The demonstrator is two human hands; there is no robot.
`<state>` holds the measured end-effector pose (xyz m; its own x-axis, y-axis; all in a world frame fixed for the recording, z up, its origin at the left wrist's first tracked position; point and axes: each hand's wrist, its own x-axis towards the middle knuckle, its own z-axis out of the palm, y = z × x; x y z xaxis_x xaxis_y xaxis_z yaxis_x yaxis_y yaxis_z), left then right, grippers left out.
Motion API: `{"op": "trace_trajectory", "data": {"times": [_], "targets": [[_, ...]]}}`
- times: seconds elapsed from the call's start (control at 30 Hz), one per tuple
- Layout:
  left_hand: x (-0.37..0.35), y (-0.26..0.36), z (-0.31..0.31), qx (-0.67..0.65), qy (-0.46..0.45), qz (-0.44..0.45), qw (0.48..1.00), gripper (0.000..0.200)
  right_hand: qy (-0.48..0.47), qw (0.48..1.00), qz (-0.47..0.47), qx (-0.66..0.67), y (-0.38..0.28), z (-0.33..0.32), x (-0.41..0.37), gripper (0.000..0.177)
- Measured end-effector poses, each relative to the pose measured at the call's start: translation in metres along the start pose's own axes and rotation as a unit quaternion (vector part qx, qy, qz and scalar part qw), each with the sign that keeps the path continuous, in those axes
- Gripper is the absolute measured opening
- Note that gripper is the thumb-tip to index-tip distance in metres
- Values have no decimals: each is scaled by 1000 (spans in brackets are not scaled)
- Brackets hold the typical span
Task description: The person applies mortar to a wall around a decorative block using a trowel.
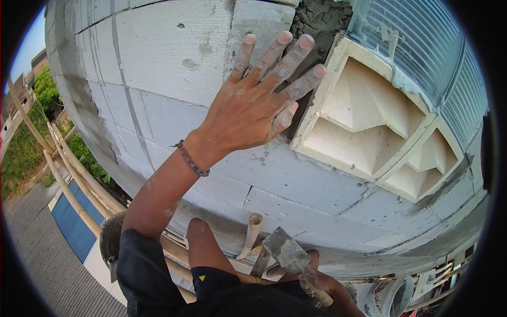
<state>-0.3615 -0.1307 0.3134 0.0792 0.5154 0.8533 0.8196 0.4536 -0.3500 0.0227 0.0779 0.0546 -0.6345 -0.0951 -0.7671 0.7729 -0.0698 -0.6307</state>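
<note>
Two hands are at work on a wall of pale blocks (169, 53). The left hand (248, 111) lies flat against the wall, its fingers (285, 58) spread wide, their tips on the strip of grey mortar (317, 21) just beside a white vent block (369, 121) set in the wall. A beaded bracelet (190, 158) circles that wrist. Low down, well apart from the wall, the right hand (317, 282) has its fingers closed round the handle of a trowel (285, 251), blade tilted upward and smeared grey. Bamboo poles (74, 179) run below on the left.
</note>
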Motion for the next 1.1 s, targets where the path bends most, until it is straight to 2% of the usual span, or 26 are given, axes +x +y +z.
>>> {"op": "trace_trajectory", "data": {"times": [0.03, 0.07, 0.2, 0.27, 0.37, 0.43, 0.5, 0.53, 0.63, 0.67, 0.7, 0.77, 0.8, 0.87, 0.9, 0.97, 1.0, 1.07, 1.1], "targets": [[-5, 2, 1, -19, 58, -44, 997, 64, 7, 1000, -5, 4, 2, 2, -1, 19], [-9, 4, 3, -45, 30, -72, 996, 60, 9, 1000, -4, 9, 3, 4, -4, 19], [-11, 9, 21, 12, -25, -38, 999, 54, 41, 997, 50, 41, 7, 3, -3, 23], [-6, 14, 27, 53, 13, -43, 998, 49, 47, 994, 71, 65, 13, 4, -1, 24], [-2, 17, 21, 55, -2, -44, 997, 47, 59, 994, 76, 54, 5, 5, -1, 26], [-4, 13, 17, 43, -1, -51, 998, 47, 42, 996, 59, 53, -1, 5, 3, 29], [-7, 8, 21, 2, 13, -20, 1000, 50, 47, 997, 49, 37, -10, 11, 1, 31], [-8, 8, 21, 8, -8, -26, 1000, 52, 40, 998, 41, 24, -16, 15, -3, 31], [-12, 9, 24, -11, 59, -22, 998, 55, 40, 999, 19, 12, -15, 14, -6, 27], [-10, 12, 21, -19, 31, -74, 997, 57, 36, 999, 18, 8, -9, 13, -6, 24], [-8, 13, 24, -23, 32, -72, 997, 57, 38, 999, 18, 12, -4, 10, -5, 24], [-7, 13, 30, 88, 49, -83, 991, 60, 41, 999, 27, 24, 5, 6, -1, 24], [-5, 14, 33, 87, 44, -82, 992, 60, 38, 998, 30, 28, 5, 7, 0, 24], [-2, 21, 30, 129, 13, -96, 987, 57, 81, 994, 53, 43, 5, 11, -4, 24], [0, 23, 24, 132, 9, -99, 986, 57, 78, 995, 57, 40, 5, 11, -4, 24], [5, 26, 9, 144, -55, -110, 982, 57, 73, 996, 49, 21, 5, 10, -4, 27], [3, 25, 6, 148, -52, -107, 982, 57, 72, 996, 43, 20, 5, 11, -6, 27], [-3, 22, 11, 21, 22, -120, 992, 55, 47, 999, 13, 16, 5, 11, -8, 28], [-4, 21, 11, 22, 28, -111, 993, 55, 48, 999, 3, 19, 4, 13, -8, 28]]}}
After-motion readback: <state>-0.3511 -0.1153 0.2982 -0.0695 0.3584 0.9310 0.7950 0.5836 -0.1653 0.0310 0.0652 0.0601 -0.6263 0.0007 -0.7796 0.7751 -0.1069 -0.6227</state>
